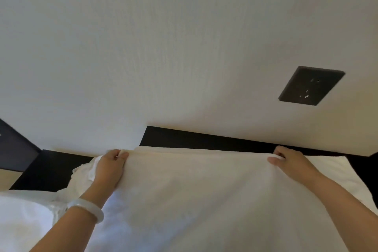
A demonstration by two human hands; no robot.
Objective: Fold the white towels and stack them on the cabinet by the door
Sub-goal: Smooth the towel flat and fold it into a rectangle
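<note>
Closest and biggest, the white towel (194, 200) lies spread over a dark top (204, 139), probably the cabinet, with its far edge doubled up beside the wall. It looks soft, light and limp, so it is best held at the corners. The left hand (111, 166) and right hand (286, 161) each pinch that far edge, fingers curled over it. A pale bracelet (86, 209) circles the left wrist.
</note>
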